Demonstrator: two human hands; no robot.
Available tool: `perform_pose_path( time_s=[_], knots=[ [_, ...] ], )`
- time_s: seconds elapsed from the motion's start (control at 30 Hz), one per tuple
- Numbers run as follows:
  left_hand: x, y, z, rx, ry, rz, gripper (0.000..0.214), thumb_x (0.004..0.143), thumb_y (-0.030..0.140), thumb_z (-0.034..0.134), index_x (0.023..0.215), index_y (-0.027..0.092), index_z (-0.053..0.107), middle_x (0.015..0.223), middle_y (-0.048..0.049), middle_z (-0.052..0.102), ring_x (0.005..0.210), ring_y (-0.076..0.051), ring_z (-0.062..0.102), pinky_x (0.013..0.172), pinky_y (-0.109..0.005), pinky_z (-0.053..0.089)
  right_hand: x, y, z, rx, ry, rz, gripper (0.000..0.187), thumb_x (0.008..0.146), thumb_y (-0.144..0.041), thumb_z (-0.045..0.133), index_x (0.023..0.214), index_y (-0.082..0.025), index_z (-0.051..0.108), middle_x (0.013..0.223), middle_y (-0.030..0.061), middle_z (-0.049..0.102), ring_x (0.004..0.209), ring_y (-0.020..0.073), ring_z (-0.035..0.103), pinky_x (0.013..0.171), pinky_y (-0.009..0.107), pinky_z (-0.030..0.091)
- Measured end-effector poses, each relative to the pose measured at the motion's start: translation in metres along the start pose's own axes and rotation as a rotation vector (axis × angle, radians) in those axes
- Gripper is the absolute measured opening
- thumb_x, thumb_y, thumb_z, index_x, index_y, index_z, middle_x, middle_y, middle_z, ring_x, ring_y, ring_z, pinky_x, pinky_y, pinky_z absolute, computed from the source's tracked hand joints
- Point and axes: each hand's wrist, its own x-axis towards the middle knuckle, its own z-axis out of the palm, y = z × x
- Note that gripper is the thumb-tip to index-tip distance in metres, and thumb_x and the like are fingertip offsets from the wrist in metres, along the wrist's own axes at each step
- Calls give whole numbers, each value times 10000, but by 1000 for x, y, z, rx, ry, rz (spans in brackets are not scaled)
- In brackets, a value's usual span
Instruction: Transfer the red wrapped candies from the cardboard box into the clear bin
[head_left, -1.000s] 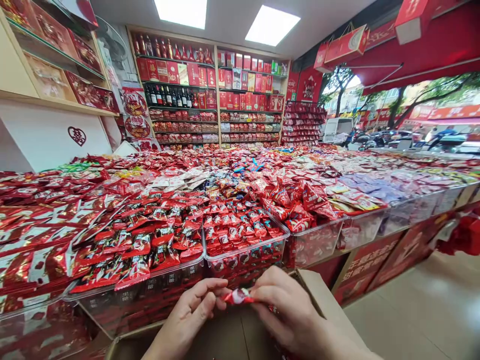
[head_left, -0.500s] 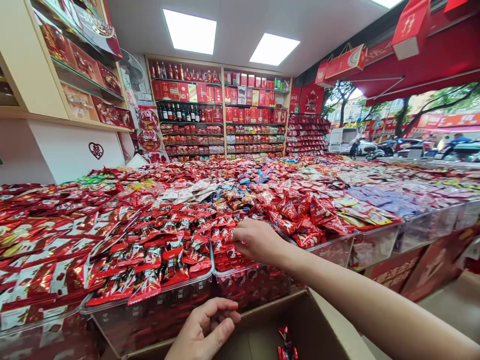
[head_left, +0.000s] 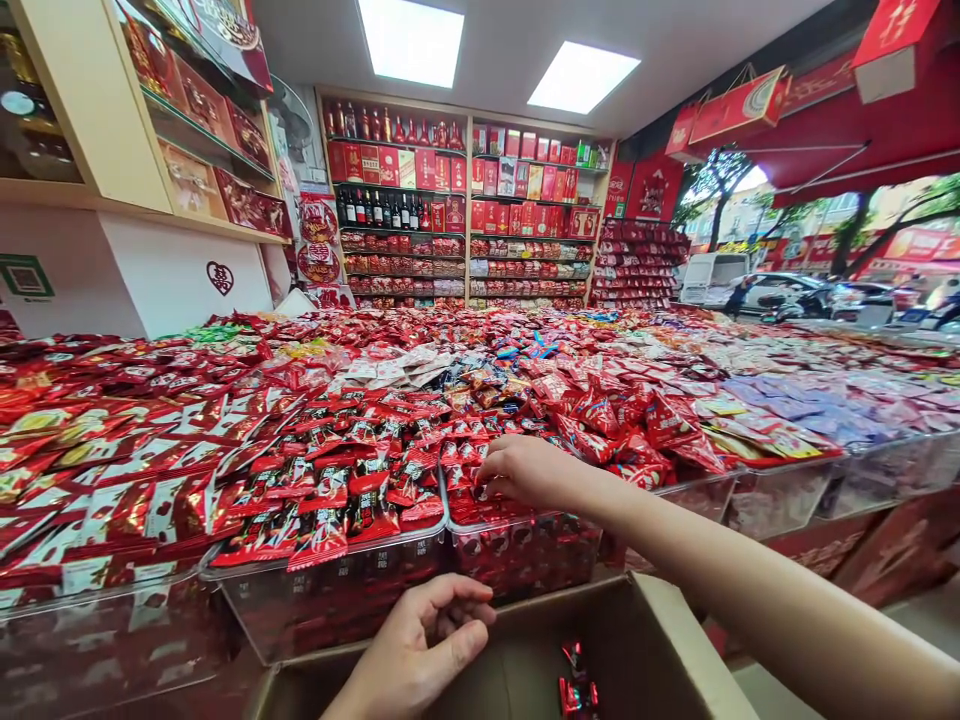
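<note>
My right hand point(head_left: 529, 472) reaches into a clear plastic bin point(head_left: 525, 545) of small red-wrapped candies point(head_left: 469, 455). Its fingers are bent and drawn together, tips down among the wrappers; whatever they hold is hidden. My left hand point(head_left: 431, 640) hovers over the near side of an open cardboard box point(head_left: 671, 625), palm turned inward. Its fingers are loosely curled with the thumb apart, and nothing shows between them. A few shiny red candies point(head_left: 577, 690) lie on the bottom of the box.
Left of that bin stands another bin point(head_left: 322, 590) heaped with red and black packets point(head_left: 367, 505). Red pyramid-shaped packets point(head_left: 664, 430) lie to the right. More bins of sweets stretch back to shelves point(head_left: 469, 200) with bottles and gift boxes. A street opens at the right.
The view has turned slightly, so everything sits a little farther right. My right hand stays at the same bin, its fingers now reaching lower among the candies. My left hand keeps its pose.
</note>
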Motion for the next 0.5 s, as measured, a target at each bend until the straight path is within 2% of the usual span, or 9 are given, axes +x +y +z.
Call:
perform_pose_path(
  time_s=[0.17,0.3,0.43,0.5],
  knots=[
    [0,0,0,19,0,7,266,725,348,610,941,194,606,895,-78,674,813,-182,582,720,-286,446,-2,2,1,120,-34,-48,205,726,-103,535,867,-158,673,809,46,639,737,136,570,664,219,415],
    [0,0,-1,20,0,10,263,728,340,608,950,197,601,900,-77,675,824,-183,583,733,-289,446,-2,2,-1,177,-23,-27,256,712,-48,486,858,-146,672,815,51,645,741,135,574,687,224,427],
    [-3,1,-2,38,-9,2,266,729,338,606,952,194,597,910,-79,674,835,-187,582,746,-293,449,-14,-7,-13,219,157,44,215,730,-60,490,838,-132,661,811,64,638,742,143,565,697,253,429],
    [-3,3,-1,55,-7,-6,266,730,338,603,954,195,595,913,-77,674,847,-193,585,754,-296,451,-29,-20,-20,344,220,87,151,742,-106,519,805,-135,653,751,44,637,698,134,565,662,246,435]
  ],
)
